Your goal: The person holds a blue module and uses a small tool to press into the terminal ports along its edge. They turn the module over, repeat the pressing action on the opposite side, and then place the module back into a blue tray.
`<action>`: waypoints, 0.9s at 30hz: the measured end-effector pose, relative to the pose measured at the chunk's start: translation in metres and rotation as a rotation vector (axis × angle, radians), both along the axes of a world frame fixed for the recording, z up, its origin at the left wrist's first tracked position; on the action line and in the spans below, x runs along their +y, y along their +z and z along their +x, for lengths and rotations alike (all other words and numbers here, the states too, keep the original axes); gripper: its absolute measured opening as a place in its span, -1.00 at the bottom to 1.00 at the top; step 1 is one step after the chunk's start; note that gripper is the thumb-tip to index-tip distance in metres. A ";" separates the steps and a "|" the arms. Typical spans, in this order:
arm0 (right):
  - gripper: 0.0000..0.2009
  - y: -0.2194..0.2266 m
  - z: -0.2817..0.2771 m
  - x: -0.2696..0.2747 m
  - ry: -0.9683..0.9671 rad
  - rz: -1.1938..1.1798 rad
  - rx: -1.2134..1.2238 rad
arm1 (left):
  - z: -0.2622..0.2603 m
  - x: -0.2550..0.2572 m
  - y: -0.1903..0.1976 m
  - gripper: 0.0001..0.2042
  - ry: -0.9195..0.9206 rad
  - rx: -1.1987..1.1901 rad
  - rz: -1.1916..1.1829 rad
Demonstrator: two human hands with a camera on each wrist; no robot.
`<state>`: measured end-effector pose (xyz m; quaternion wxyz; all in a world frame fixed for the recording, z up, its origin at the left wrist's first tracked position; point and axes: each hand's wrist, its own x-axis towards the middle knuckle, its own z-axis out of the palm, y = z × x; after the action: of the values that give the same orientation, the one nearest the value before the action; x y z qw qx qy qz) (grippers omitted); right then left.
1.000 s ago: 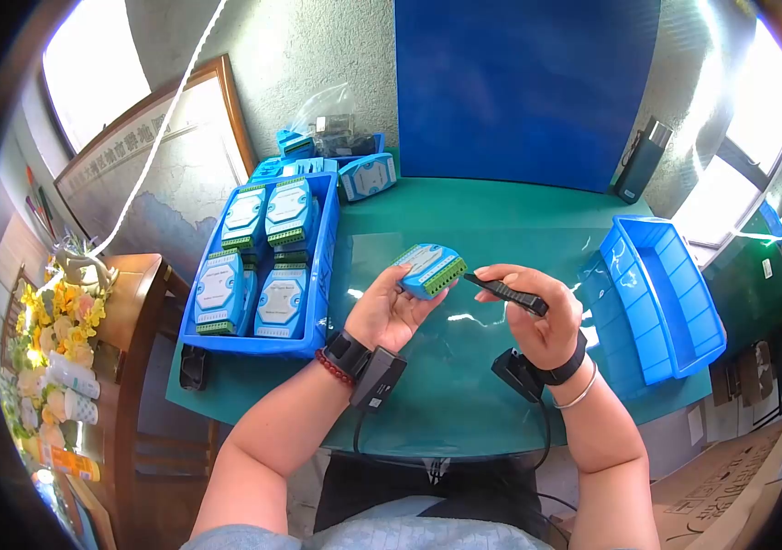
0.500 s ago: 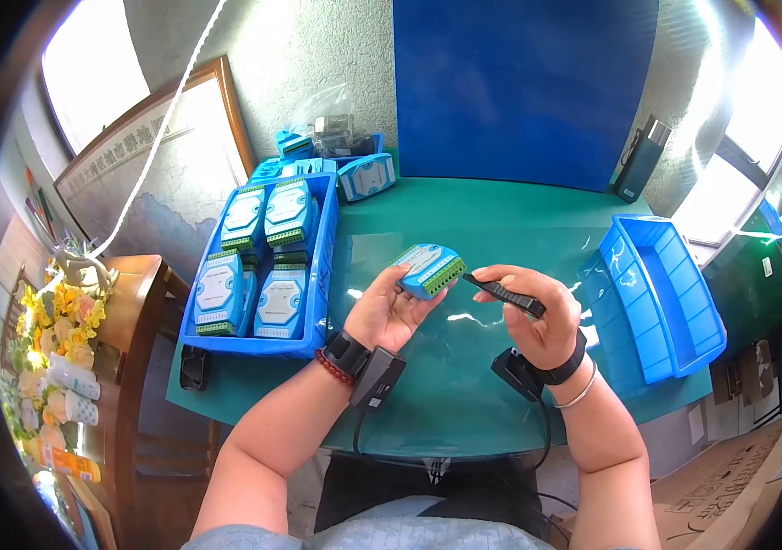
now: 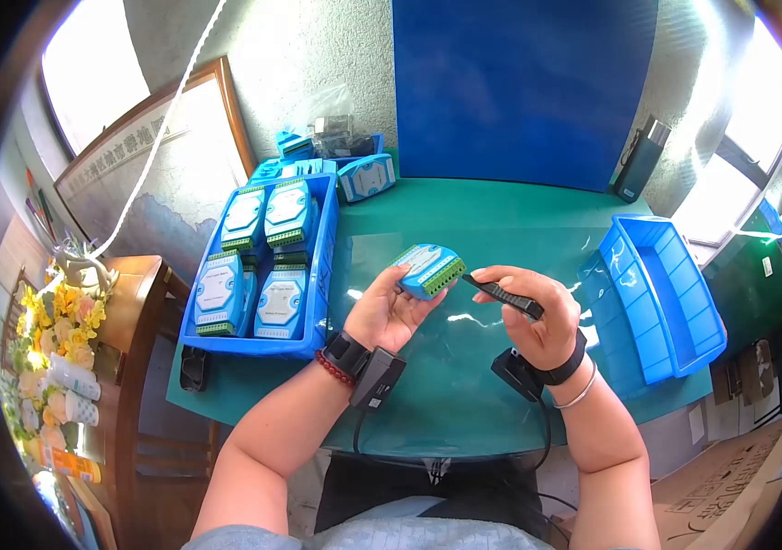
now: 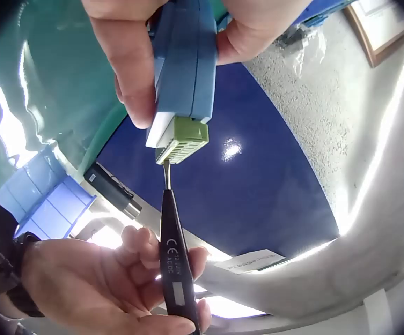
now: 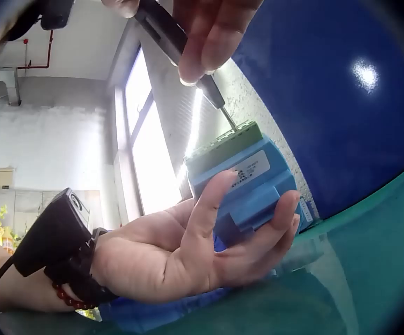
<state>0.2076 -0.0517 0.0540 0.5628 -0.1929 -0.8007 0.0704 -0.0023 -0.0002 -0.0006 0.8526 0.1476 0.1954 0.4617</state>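
Above the middle of the green table, my left hand grips a blue module by its sides, its green terminal strip facing right. My right hand pinches a black screwdriver. In the left wrist view the thin metal tip of the screwdriver touches the green terminal block. The right wrist view shows the tip meeting the top of the green block, while the left fingers hold the blue housing from below.
A blue bin of similar modules stands at the left, with more parts and a plastic bag behind it. Another blue bin lies at the right. A dark cylinder and a blue panel stand at the back.
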 end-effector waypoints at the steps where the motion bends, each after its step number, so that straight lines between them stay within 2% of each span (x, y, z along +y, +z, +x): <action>1: -0.78 0.000 0.000 0.000 0.000 0.003 0.000 | 0.000 0.000 0.001 -0.54 0.001 0.000 0.001; 11: -0.79 0.001 0.000 0.000 -0.006 0.005 -0.002 | 0.001 -0.002 0.003 -0.54 0.017 -0.001 -0.002; 14: -0.80 0.000 -0.001 -0.003 0.012 -0.113 0.078 | 0.003 -0.003 0.005 -0.55 0.051 -0.007 -0.004; 21: -0.81 0.000 0.000 0.000 0.188 -0.340 0.440 | 0.002 0.000 0.003 -0.57 0.049 -0.042 -0.008; 27: -0.80 -0.004 -0.002 0.002 0.185 -0.414 0.446 | 0.003 -0.001 0.001 -0.56 0.042 -0.025 0.013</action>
<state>0.2055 -0.0499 0.0500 0.6646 -0.2094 -0.6402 0.3235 0.0011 -0.0009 0.0003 0.8441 0.1433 0.1846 0.4826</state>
